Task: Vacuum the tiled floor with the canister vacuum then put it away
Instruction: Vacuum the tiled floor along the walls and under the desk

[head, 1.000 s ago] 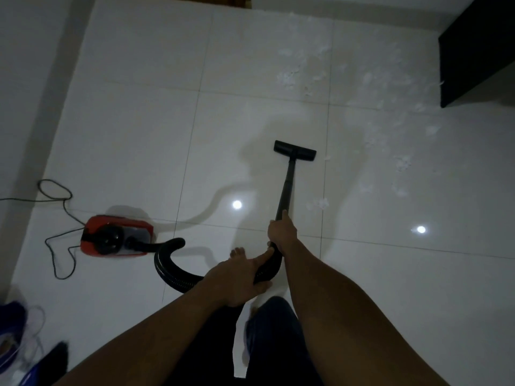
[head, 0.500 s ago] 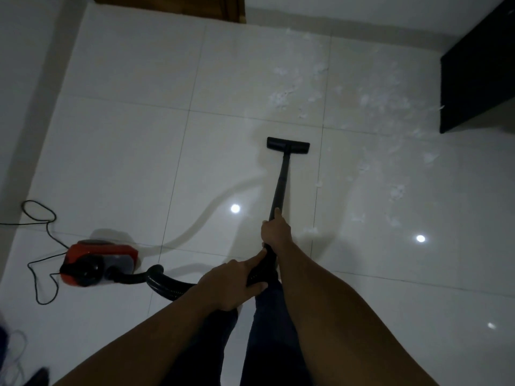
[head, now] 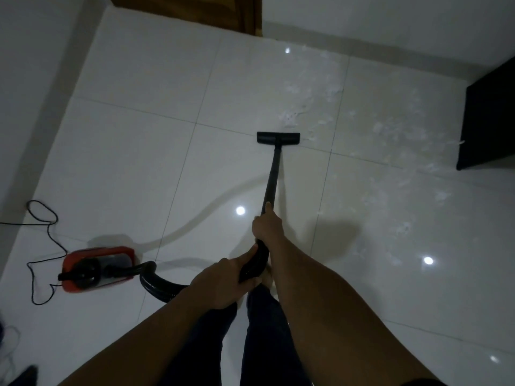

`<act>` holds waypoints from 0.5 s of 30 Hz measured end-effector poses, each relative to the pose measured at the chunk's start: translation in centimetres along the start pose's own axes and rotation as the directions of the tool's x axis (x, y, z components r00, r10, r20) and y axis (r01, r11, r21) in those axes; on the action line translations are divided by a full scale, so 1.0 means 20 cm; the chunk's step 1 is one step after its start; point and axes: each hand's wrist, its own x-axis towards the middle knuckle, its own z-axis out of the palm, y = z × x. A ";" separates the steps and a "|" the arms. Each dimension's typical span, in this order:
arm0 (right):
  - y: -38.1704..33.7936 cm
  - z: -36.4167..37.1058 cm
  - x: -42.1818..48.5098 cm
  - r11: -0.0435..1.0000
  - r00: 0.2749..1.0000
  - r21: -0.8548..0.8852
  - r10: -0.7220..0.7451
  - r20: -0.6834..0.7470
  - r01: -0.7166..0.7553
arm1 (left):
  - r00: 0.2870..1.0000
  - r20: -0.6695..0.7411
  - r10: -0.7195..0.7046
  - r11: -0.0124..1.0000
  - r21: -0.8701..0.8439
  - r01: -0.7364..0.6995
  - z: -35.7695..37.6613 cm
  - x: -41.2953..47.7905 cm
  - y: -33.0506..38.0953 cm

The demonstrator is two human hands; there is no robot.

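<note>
A black vacuum wand [head: 271, 179] runs from my hands out to its flat floor head [head: 278, 137], which lies on the white tiled floor [head: 133, 162]. My right hand [head: 267, 225] grips the wand high up, with the thumb along it. Just behind, my left hand [head: 223, 282] holds the handle end where the black ribbed hose [head: 158, 284] joins. The hose curves left to the red canister vacuum [head: 94, 270] on the floor. White scraps and fluff [head: 390, 132] lie scattered beyond and right of the floor head.
A black power cord [head: 41, 246] loops on the floor left of the canister, near the left wall. A dark cabinet [head: 487, 121] stands at the right edge. A wooden door [head: 195, 9] is at the far wall. My legs in dark trousers [head: 264, 330] are below.
The floor head has slid forward toward the scattered scraps, and I have stepped forward with it. The canister now lies further back and to the left of me. Both hands keep their hold.
</note>
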 end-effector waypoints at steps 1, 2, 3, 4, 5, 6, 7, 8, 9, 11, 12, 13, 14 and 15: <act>-0.04 -0.01 0.02 1.000 1.000 -0.002 0.005 -0.001 -0.005 | 1.000 -0.010 0.001 1.000 0.007 -0.001 -0.04 0.03 0.00; -0.07 -0.02 0.04 1.000 1.000 -0.005 0.003 -0.002 -0.003 | 1.000 -0.004 0.004 1.000 0.017 -0.004 -0.06 0.04 -0.01; -0.11 -0.03 0.05 1.000 1.000 -0.005 0.003 0.003 -0.003 | 1.000 0.000 0.007 1.000 0.029 -0.007 -0.09 0.06 -0.01; -0.15 -0.04 0.06 1.000 1.000 -0.009 0.006 0.003 -0.006 | 1.000 -0.001 -0.001 0.999 0.048 0.001 -0.12 0.08 -0.03; -0.19 -0.04 0.08 1.000 1.000 -0.017 0.010 -0.003 -0.010 | 1.000 -0.004 -0.015 0.997 0.076 0.015 -0.15 0.11 -0.05; -0.23 -0.04 0.11 0.999 1.000 -0.043 0.007 -0.008 -0.007 | 0.999 0.001 -0.032 0.995 0.090 0.032 -0.19 0.15 -0.06; -0.26 -0.05 0.12 0.998 1.000 -0.065 -0.004 -0.007 0.003 | 0.999 0.017 -0.044 0.996 0.082 0.043 -0.22 0.16 -0.06; -0.29 -0.05 0.15 0.997 1.000 -0.075 -0.012 -0.014 0.011 | 0.998 0.039 -0.053 0.997 0.058 0.050 -0.27 0.18 -0.06; -0.33 -0.04 0.18 0.998 1.000 -0.057 -0.017 -0.024 0.015 | 0.997 0.058 -0.056 0.998 0.042 0.054 -0.33 0.20 -0.06; -0.39 -0.04 0.20 0.999 0.998 0.034 -0.034 -0.048 0.035 | 0.996 0.072 -0.059 0.998 0.031 0.057 -0.40 0.24 -0.07; -0.42 -0.05 0.21 0.997 0.998 0.069 -0.034 -0.056 0.038 | 0.995 0.074 -0.072 0.997 0.030 0.070 -0.43 0.26 -0.08; -0.46 -0.04 0.23 0.997 0.998 0.078 -0.024 -0.058 0.029 | 0.993 0.081 -0.086 0.995 0.047 0.082 -0.47 0.29 -0.10; -0.51 -0.04 0.25 0.997 0.998 0.071 -0.006 -0.059 0.011 | 0.992 0.086 -0.089 0.994 0.064 0.084 -0.51 0.32 -0.12; -0.57 -0.05 0.26 0.999 0.997 0.037 0.021 -0.071 -0.019 | 0.992 0.092 -0.091 0.994 0.070 0.085 -0.55 0.35 -0.15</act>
